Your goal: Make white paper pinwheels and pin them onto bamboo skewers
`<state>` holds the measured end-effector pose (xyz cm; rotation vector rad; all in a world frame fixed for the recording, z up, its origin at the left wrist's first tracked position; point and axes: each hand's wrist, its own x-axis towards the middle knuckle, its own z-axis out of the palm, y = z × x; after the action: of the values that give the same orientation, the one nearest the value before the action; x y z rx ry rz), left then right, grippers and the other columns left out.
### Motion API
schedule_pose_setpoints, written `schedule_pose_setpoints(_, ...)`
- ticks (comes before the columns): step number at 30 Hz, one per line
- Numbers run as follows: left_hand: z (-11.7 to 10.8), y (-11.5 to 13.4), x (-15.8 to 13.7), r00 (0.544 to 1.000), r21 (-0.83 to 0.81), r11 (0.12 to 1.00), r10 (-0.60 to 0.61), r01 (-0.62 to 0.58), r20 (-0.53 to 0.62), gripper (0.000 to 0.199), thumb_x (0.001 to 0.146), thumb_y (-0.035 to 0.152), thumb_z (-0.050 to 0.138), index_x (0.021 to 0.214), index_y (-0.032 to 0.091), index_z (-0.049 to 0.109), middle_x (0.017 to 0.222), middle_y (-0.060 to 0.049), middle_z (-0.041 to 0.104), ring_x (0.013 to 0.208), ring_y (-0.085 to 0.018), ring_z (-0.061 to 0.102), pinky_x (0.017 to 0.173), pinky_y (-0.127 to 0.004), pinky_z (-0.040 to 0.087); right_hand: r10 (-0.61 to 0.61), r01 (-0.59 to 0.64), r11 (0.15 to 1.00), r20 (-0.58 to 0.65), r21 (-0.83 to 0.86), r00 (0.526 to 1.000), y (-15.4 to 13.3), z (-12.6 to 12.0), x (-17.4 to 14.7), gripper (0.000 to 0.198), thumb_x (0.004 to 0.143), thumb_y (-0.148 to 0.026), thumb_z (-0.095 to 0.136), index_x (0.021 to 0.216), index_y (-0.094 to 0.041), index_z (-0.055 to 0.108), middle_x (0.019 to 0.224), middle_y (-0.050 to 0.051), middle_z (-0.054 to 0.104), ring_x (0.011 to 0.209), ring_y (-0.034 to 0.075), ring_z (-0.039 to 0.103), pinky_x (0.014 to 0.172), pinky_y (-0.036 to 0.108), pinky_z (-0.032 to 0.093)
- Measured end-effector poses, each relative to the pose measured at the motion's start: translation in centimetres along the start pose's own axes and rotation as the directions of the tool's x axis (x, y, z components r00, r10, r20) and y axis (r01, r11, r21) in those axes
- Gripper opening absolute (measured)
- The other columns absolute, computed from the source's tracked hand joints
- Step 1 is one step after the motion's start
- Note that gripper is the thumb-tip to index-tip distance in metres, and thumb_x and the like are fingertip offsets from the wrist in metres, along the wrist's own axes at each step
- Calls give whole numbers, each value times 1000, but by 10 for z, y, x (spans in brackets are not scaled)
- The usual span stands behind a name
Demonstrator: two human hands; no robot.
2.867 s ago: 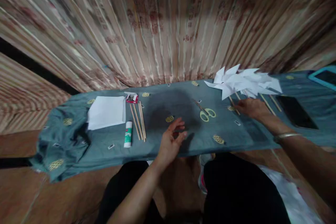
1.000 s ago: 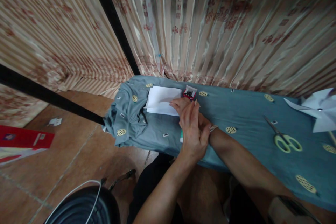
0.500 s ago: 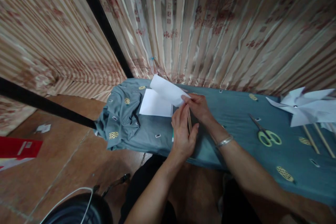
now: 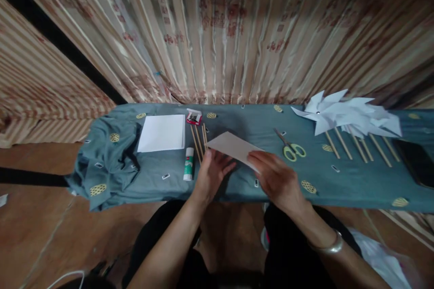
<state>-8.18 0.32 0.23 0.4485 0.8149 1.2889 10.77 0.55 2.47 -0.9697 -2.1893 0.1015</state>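
A sheet of white paper (image 4: 233, 146) is tilted above the cloth between my two hands. My right hand (image 4: 276, 176) pinches its right end, fingers lying on top. At the left corner is my left hand (image 4: 212, 174), its fingers spread and fingertips at the paper's edge; whether they press on it is hard to see. Close by on the left lie several thin wooden sticks (image 4: 196, 137) and a glue stick (image 4: 188, 165) with a white cap. A small red box (image 4: 194, 117) with its lid up holds tiny dark pieces. Farther left is a stack of white paper (image 4: 162, 133).
Green-handled scissors (image 4: 293, 151) lie right of my hands. Several white paper pinwheels (image 4: 325, 110) on sticks overlap at the right, beside a black phone (image 4: 415, 162). Blue-green cloth (image 4: 244, 189) covers the narrow table, bunched at its left end. A curtain (image 4: 220, 31) hangs behind.
My view has turned right. The sheet has come off the paper stack and moved right with my right hand. My left hand has opened out, and the sticks, glue and red box now show.
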Motion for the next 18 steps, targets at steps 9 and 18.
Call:
schedule_pose_setpoints(9, -16, -30, 3, 985, 366, 930, 73, -11, -155, 93, 66, 29, 81, 146, 25, 35, 139, -12, 55, 114, -23, 61, 96, -38, 50, 33, -78, 974, 206, 212, 978, 9, -5, -55, 39, 88, -9, 53, 121, -25, 64, 114, 9, 73, 110, 23, 67, 94, 42, 58)
schedule_pose_setpoints(18, -25, -24, -16, 963, 849, 475, 234, -232, 132, 47, 87, 32, 61, 131, 18, 56, 138, -14, 57, 126, -29, 55, 108, -50, 42, 310, -428, 839, 353, 336, 883, 44, -11, -57, 24, 91, -21, 54, 108, -25, 70, 115, 6, 73, 108, 21, 69, 96, 40, 54)
